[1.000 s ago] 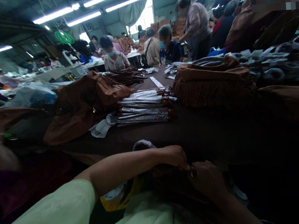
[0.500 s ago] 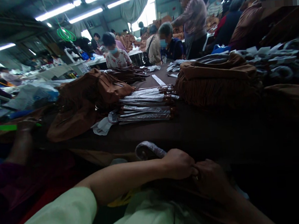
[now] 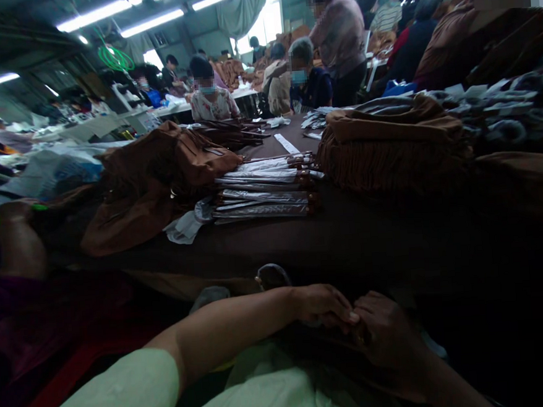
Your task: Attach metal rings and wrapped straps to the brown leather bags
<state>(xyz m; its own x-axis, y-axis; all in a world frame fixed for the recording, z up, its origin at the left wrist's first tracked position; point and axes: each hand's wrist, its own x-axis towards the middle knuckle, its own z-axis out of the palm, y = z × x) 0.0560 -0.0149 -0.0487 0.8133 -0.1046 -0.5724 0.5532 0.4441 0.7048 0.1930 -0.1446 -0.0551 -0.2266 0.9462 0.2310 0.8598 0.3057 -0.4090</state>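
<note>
My left hand (image 3: 324, 305) is closed, its fingertips meeting those of my right hand (image 3: 384, 322) low over my lap. The right hand is also closed, around a small brown end with a golden glint. This looks like the end of a plastic-wrapped bag strap (image 3: 276, 267), whose loop rises behind my left wrist and passes under that hand. Dark brown material lies beneath my hands, too dim to make out. Beyond them, a stack of similar wrapped straps (image 3: 264, 195) with brown riveted ends lies on the dark table (image 3: 256, 245).
A brown bag (image 3: 144, 187) slumps on the left; fringed brown bags (image 3: 393, 145) are piled on the right. A white paper strip (image 3: 286, 143) lies behind the straps. At left a co-worker's arm (image 3: 21, 243) reaches near something green. Several people work at tables farther back.
The strap's loop has shifted right and lower behind my left wrist. My left fingers have opened out slightly around the strap end. The co-worker's arm at left has moved left.
</note>
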